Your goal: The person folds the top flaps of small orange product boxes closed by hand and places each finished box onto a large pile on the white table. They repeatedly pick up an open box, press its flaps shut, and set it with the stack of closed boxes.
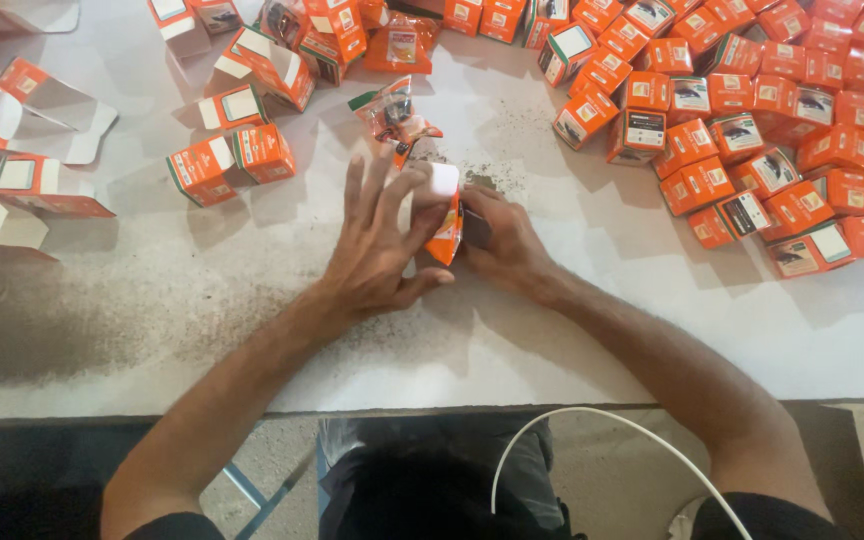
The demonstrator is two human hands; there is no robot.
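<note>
My left hand (380, 245) and my right hand (504, 240) meet at the middle of the white table (252, 330), both gripping one small orange and white carton (444, 215). The left fingers spread over its white top flap while the thumb presses its orange side. My right hand wraps the carton's far side, partly hidden behind it. Just beyond the carton lies a clear plastic bag with a part inside (392, 112).
A large heap of closed orange cartons (772, 120) covers the right back of the table. Several open or unfolded cartons (42, 180) lie at the left, with two closed ones (230, 162) nearer. A white cable (592, 430) loops over the table's near edge.
</note>
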